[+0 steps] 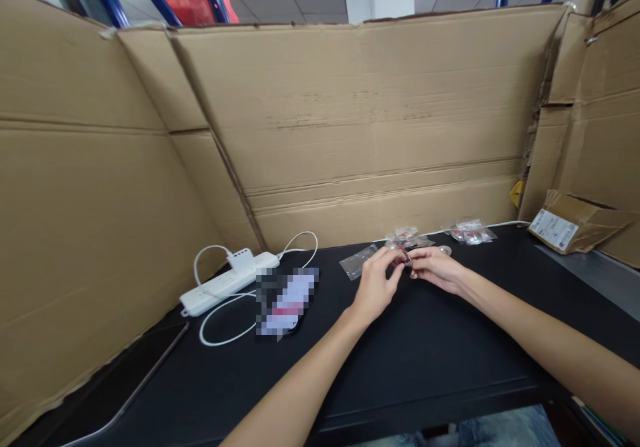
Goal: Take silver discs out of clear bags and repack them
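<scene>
My left hand (379, 279) and my right hand (436, 267) meet over the black table. Between their fingertips is a small dark, curved, ring-like piece (409, 262); both hands pinch it, and the fingers cover much of it. A flat clear plastic bag (358, 262) lies just left of my left hand. Behind the hands is a pile of clear packets (407, 236) with some red in them. Beside my right hand, partly hidden by it, is a small pale round item (445, 250).
More clear packets (470, 232) lie farther right. A torn cardboard box (580, 224) stands at the right. To the left are a white power strip (227, 284) with cables, a blurred-out phone-like item (287, 304) and a dark flat panel (125, 380). Cardboard walls (380, 114) surround the table (400, 360).
</scene>
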{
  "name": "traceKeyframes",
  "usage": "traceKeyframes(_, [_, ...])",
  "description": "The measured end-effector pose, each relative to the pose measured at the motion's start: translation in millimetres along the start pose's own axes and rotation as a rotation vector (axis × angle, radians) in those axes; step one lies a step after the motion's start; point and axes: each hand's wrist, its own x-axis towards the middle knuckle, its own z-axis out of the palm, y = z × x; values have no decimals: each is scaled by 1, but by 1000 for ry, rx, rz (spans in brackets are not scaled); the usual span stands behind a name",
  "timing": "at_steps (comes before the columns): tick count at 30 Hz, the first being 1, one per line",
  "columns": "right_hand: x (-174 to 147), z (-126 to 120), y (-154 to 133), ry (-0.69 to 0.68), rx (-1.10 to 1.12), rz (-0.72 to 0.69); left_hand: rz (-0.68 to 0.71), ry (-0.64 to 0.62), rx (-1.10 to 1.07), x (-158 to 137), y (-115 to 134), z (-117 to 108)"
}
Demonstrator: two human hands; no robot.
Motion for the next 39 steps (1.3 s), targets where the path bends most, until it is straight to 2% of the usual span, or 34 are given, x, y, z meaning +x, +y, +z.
traceKeyframes(5, [1,1,2,36,9,-7,-116,73,-136,1,-9,4])
traceKeyframes(9, [-1,3,-4,-5,-1,-16,-250,117,-303,6,-22,7])
traceKeyframes(14, [-5,8,-7,18,-136,-82,-375,107,-471,10,-31,6])
traceKeyframes(21, [-3,4,0,-45,-111,-50,-415,81,-495,11,-28,6])
traceKeyframes(31, [-5,3,-9,-152,-104,-52,-470,59,-460,13,-32,4])
traceKeyframes(35, [-4,3,-12,-78,-104,-49,-495,60,-416,12,-30,4])
traceKeyframes(39, [-4,2,-15,44,-78,-39,-588,12,-504,11,-22,6])
